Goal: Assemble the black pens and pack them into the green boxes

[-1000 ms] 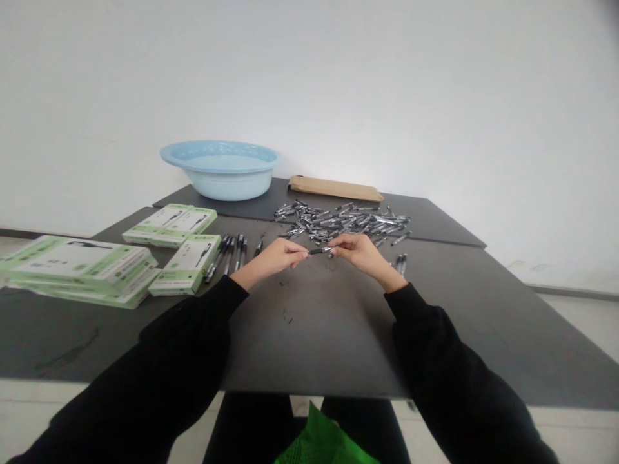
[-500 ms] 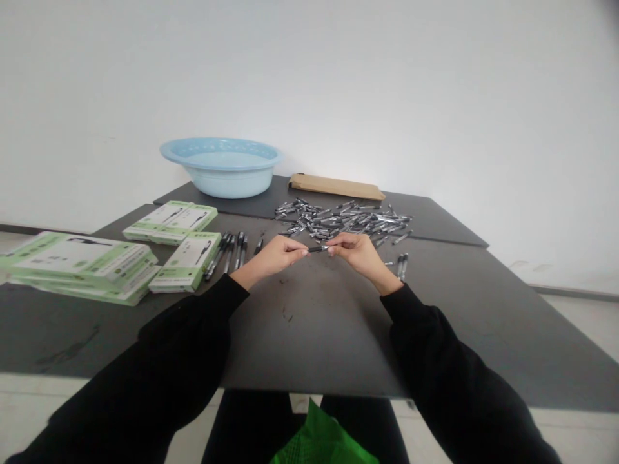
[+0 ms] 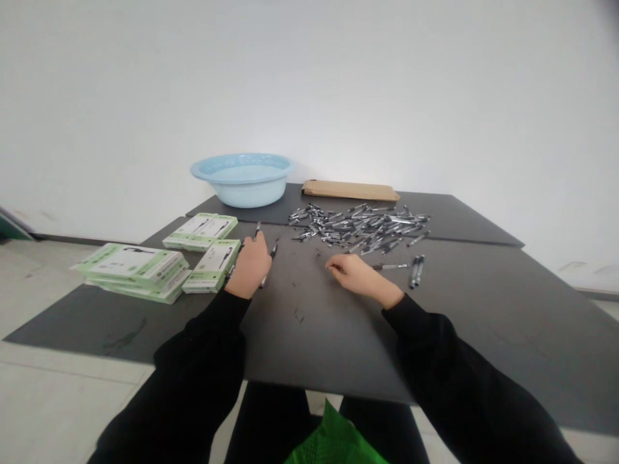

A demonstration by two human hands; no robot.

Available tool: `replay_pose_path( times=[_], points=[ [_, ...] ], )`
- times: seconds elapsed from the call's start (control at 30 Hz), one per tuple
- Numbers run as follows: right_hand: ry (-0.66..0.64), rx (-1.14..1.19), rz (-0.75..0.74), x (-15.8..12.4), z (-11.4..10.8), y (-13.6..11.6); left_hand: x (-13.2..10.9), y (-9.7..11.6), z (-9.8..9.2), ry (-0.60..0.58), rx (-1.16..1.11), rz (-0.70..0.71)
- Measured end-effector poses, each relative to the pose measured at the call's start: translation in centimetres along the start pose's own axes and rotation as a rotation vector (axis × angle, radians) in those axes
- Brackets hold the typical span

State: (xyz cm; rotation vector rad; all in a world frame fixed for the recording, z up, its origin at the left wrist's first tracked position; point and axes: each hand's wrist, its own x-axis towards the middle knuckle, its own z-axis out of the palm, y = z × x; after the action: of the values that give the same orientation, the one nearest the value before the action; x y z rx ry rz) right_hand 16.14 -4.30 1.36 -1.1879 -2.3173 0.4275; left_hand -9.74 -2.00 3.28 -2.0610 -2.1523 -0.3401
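Note:
My left hand [image 3: 250, 265] lies over a short row of black pens [image 3: 258, 229] beside a green-and-white box [image 3: 213, 264]. Its fingers are closed together, and one pen [image 3: 269, 260] runs along its thumb side, apparently pinched. My right hand [image 3: 355, 273] rests on the dark table [image 3: 314, 328] with loosely bent fingers pointing left and nothing in them. A big heap of loose pens [image 3: 360, 225] lies just beyond it. Two separate pens [image 3: 416, 270] lie to its right.
More green-and-white boxes are stacked at the left [image 3: 133, 270] and behind [image 3: 200, 231]. A light blue basin [image 3: 243, 178] and a flat brown envelope [image 3: 351, 190] stand at the far edge by the white wall. Something green [image 3: 333, 444] shows below the table.
Both hands held one pen between them before. My left hand has carried it left to the row of pens by the box, my right hand has dropped to the table, and the view has swung left.

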Motion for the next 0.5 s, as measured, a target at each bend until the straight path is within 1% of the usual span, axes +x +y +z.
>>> replay_pose_path(
  times=[0.13,0.2,0.27,0.37,0.43,0.47,0.5],
  points=[
    [0.003,-0.034,-0.029,-0.3,-1.0,-0.6,-0.8,0.2,0.5,-0.061,0.105,0.01],
    [0.025,-0.051,-0.026,-0.5,-1.4,-0.5,-1.1,0.6,0.6,-0.093,0.121,0.0],
    [0.033,-0.062,-0.015,-0.9,-1.6,-0.1,-1.4,1.0,0.6,-0.097,0.128,-0.02],
    [0.015,-0.079,0.016,-1.6,-1.9,0.6,-1.6,1.3,0.8,-0.008,0.134,-0.044],
    [0.02,-0.1,0.046,-2.1,-2.4,1.1,-1.5,1.3,1.3,0.07,0.114,-0.016],
    [0.037,-0.114,0.069,-2.3,-2.8,1.3,-1.3,1.2,1.8,0.084,0.098,0.005],
    [0.065,-0.13,0.105,-2.6,-3.4,1.7,-1.0,1.0,2.3,0.065,0.081,0.024]
  ],
)
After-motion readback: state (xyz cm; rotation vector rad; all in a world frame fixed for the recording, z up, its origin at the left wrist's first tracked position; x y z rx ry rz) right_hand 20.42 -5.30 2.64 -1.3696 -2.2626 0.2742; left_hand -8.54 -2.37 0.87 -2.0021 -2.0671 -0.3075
